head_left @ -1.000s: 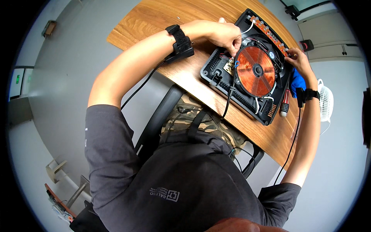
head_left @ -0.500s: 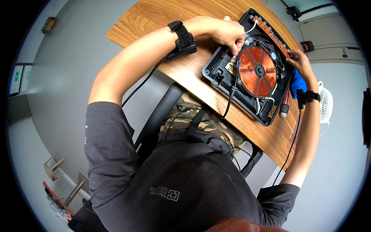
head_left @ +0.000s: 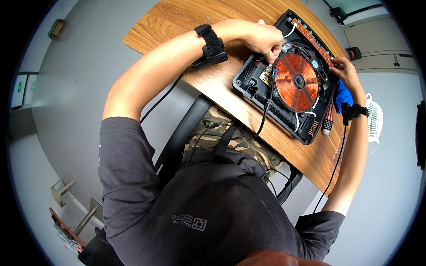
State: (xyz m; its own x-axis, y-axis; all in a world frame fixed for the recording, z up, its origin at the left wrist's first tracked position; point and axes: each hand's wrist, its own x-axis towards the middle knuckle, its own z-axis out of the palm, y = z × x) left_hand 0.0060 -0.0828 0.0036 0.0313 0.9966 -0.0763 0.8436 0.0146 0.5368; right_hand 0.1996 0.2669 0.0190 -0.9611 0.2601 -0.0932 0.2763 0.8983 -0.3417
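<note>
An opened induction cooker (head_left: pixel 248 91) lies at an angle on the table. Its round copper coil (head_left: pixel 288 86) faces up. A narrow orange circuit board (head_left: pixel 310 39) runs along the far edge, with a white cable at one end. My left hand (head_left: pixel 266 41) reaches over the left side, fingers pinched beside the coil, above a small pale board (head_left: pixel 266 76); whatever is between the fingertips is hidden. At the far right edge, my right hand (head_left: pixel 345 73) closes its thumb and fingers on the cooker's rim, by the end of the orange board.
A red and black screwdriver (head_left: pixel 328 119) lies to the right of the cooker, close to a blue object (head_left: pixel 342 95). A black power cord (head_left: pixel 265 116) hangs over the near edge of the wooden table (head_left: pixel 177 26). Beyond my right forearm stands a white fan (head_left: pixel 374 117).
Both hands stay at the same spots on the cooker. Only a slight overall shift of the view shows.
</note>
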